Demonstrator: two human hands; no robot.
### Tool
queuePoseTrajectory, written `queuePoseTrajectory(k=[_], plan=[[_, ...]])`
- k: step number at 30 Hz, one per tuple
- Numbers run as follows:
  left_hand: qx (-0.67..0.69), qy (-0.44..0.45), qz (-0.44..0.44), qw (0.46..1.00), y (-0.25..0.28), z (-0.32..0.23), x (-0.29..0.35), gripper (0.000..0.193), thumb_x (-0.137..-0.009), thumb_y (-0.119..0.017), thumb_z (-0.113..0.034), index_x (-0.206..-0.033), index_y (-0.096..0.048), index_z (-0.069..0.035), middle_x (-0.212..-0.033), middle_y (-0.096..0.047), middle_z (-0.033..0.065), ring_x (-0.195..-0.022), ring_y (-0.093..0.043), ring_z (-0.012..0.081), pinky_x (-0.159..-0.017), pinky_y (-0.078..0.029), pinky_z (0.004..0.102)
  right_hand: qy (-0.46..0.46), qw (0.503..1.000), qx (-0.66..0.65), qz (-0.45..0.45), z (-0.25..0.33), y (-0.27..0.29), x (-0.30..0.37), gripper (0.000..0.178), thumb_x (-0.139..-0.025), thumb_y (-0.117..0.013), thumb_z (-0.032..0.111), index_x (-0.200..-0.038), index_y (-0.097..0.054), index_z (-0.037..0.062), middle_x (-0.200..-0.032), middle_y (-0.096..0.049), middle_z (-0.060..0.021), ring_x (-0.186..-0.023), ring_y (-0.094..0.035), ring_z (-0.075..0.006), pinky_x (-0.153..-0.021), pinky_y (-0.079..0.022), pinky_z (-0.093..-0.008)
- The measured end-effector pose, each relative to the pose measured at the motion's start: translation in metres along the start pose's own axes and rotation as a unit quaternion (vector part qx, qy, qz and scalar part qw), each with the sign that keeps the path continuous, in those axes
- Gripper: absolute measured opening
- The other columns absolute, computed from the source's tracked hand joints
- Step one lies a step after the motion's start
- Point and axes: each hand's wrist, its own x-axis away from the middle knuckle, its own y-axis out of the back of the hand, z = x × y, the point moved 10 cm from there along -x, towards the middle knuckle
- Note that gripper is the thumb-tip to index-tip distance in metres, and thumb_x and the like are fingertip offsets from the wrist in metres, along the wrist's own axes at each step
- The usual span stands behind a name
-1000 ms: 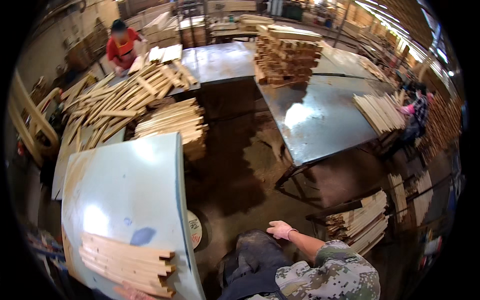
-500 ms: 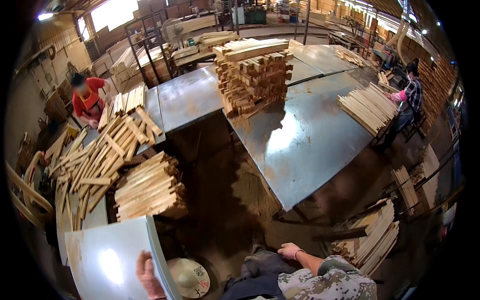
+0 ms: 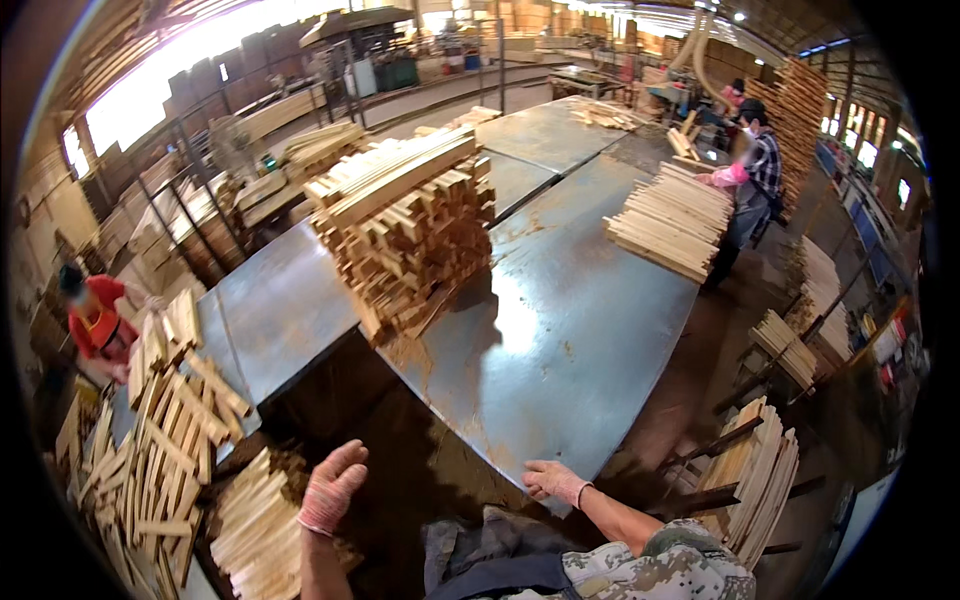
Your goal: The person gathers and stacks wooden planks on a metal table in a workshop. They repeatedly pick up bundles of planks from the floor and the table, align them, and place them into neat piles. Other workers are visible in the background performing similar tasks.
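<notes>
My left hand (image 3: 335,487), in a pinkish work glove, is raised with its fingers stretched out and nothing in it. It hangs above the dark gap beside a stack of pale wood strips (image 3: 258,525). My right hand (image 3: 553,481), gloved alike, is at the near corner of a large metal-topped table (image 3: 560,370). Its fingers reach over the corner, loosely bent and holding nothing; whether they press on the metal I cannot tell. Farther back on that table rises a tall crisscross pile of short wood pieces (image 3: 410,220).
Loose strips (image 3: 165,450) lie jumbled at the left, near a person in red (image 3: 100,320). Another person in a checked shirt (image 3: 757,170) stands at the right beside stacked strips (image 3: 675,220). A rack of boards (image 3: 750,480) stands close on my right.
My view has turned right and come closer to the large table. My right hand has moved from my lap area to the table corner. My left hand no longer is over the near metal sheet.
</notes>
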Motion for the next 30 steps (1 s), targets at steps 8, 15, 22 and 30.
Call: queuePoseTrajectory(k=[8, 15, 22, 30], plan=[[-0.105, -0.255, 0.001, 0.961, 0.102, -0.195, -0.296, 0.059, -0.100, -0.075, -0.024, -0.149, -0.060, 0.005, -0.143, -0.069, 0.0150, -0.136, -0.062, 0.0242, -0.118, -0.045, 0.0367, 0.277, 0.960, 0.040, 0.011, 0.396, -0.092, -0.016, 0.083, -0.102, -0.076, 0.030, -0.165, -0.035, -0.0068, -0.119, -0.070, -0.0118, -0.097, -0.070, -0.0158, -0.085, -0.061, -0.0312], [-0.225, -0.253, 0.062, 0.939, 0.103, -0.305, -0.598, 0.061, -0.101, -0.067, -0.023, -0.153, -0.054, 0.006, -0.146, -0.066, 0.0269, -0.138, -0.063, 0.0300, -0.117, -0.049, 0.0368, 0.316, 0.931, 0.124, -0.134, 0.666, -0.154, -0.127, 0.091, -0.102, -0.069, 0.040, -0.166, -0.028, -0.0102, -0.109, -0.069, -0.0152, -0.089, -0.068, -0.0158, -0.074, -0.061, -0.0289], [-0.332, -0.100, 0.266, 0.900, 0.015, -0.255, -0.786, 0.085, -0.104, -0.066, -0.059, -0.164, -0.043, -0.003, -0.165, -0.048, 0.0247, -0.155, -0.043, 0.0342, -0.128, -0.036, 0.0447, 0.148, 0.929, 0.192, -0.280, 0.764, -0.145, -0.244, 0.066, -0.104, -0.063, 0.051, -0.145, -0.058, -0.0007, -0.124, -0.072, -0.0251, -0.107, -0.072, -0.0320, -0.088, -0.061, -0.0458], [-0.396, -0.159, 0.272, 0.862, -0.015, -0.272, -0.778, 0.076, -0.097, -0.072, -0.063, -0.139, -0.068, 0.001, -0.118, -0.078, 0.0190, -0.109, -0.073, 0.0247, -0.099, -0.057, 0.0399, 0.146, 0.827, 0.366, -0.401, 0.783, -0.140, -0.265, 0.089, -0.094, -0.064, 0.073, -0.122, -0.068, -0.0118, -0.116, -0.073, -0.0352, -0.114, -0.073, -0.0428, -0.097, -0.057, -0.0470]])
